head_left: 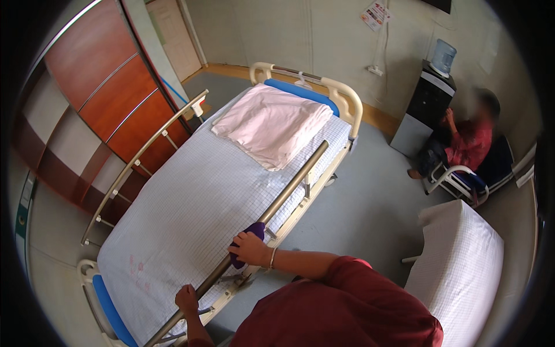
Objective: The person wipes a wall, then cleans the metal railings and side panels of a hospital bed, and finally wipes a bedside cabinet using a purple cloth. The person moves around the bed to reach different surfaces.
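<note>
One hand, the right (251,248), is gripping a purple cloth (257,229), apparently wiping the hospital-bed rail (293,186), the left (186,299) resting closed there, the next stroke needing even pressure

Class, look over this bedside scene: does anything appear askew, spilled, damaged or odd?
Nothing appears spilled or damaged. Only the pink bedding looks slightly untidy: it lies rumpled, edges uneven, on the flatter checked sheet.

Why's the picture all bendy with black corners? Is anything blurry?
Head view: the fisheye lens bends straight edges, like those of the red-brown wardrobe, and leaves black corners; also head view: the seated person has a blurred head, while the right hand and purple cloth look fairly clear.
</note>
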